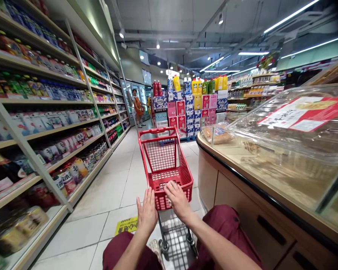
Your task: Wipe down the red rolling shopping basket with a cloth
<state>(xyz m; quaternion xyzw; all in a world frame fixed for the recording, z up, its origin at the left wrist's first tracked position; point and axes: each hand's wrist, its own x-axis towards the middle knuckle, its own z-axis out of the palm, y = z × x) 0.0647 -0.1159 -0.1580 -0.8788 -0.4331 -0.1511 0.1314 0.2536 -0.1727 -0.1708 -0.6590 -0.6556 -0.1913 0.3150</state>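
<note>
A red plastic shopping cart basket point(165, 175) with grid walls stands in the aisle in front of my knees, on a grey wheeled frame point(163, 245). I see nothing lying inside it. My left hand point(147, 210) is at the near left corner of the basket, its fingers stretched out and the thumb apart. Over the near rim lies my right hand point(177, 198), with extended fingers reaching to the inside. Neither hand is wrapped round anything. Whether the palms press on the plastic is hidden.
Drink shelves point(45, 99) line the left side. A bakery counter point(231, 161) with clear food boxes point(304, 123) curves along the right. Stacked cartons with juice bottles point(197, 108) stand ahead. A person point(137, 107) in an orange apron is farther back. A yellow floor sign point(126, 225) lies left.
</note>
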